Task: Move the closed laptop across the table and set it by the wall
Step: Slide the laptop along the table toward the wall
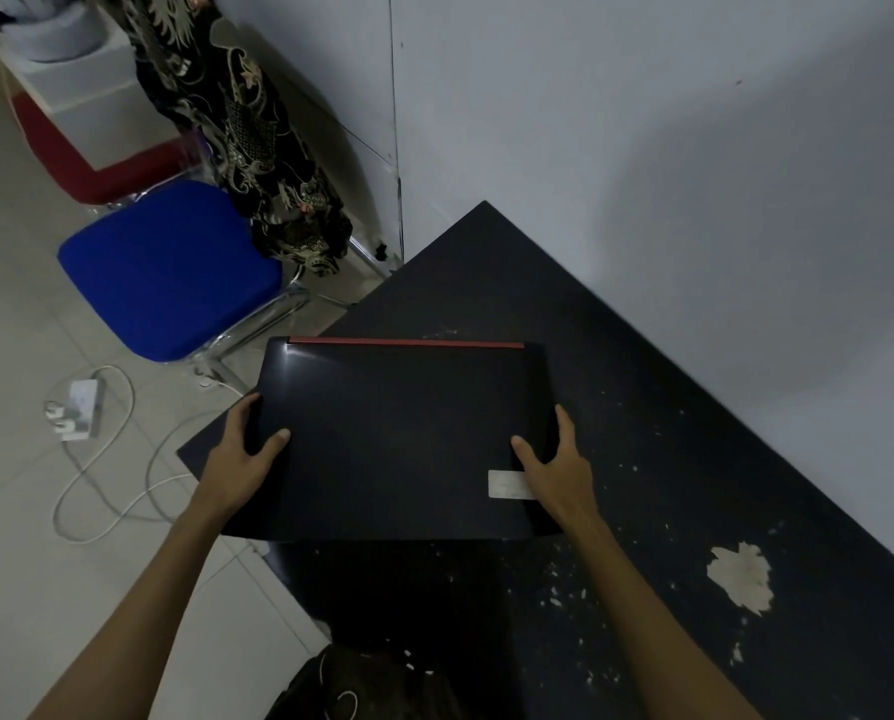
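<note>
The closed laptop (pixel 398 439) is a flat black slab with cut corners and a smooth, slightly glossy lid that catches a soft light near its far left corner. A thin red strip (pixel 405 343) runs along its far edge, and a small pale rectangular sticker (pixel 507 483) sits on the lid near the right side. It is over the left part of the bench (pixel 694 459), with its left side reaching past the bench edge over the floor, and it is well apart from the wall (pixel 642 122). I cannot tell if it rests on the bench or is lifted a little.

The left hand (pixel 247 449) grips the left edge, with the thumb lying on the lid and the fingers curled under. The right hand (pixel 554 459) holds the right edge in the same way, thumb on top beside the sticker.

The bench top is dark and matte, with many small pale chips and one bigger patch (pixel 741 576) where the coating is gone. The wall is plain and pale grey. On the tiled floor (pixel 13 314) stand a chair with a blue padded seat (pixel 169 267) and chrome tube legs, and a white power strip (pixel 78 410) with a looping white cable (pixel 101 491). A dark patterned cloth (pixel 237 122) hangs above the chair.
</note>
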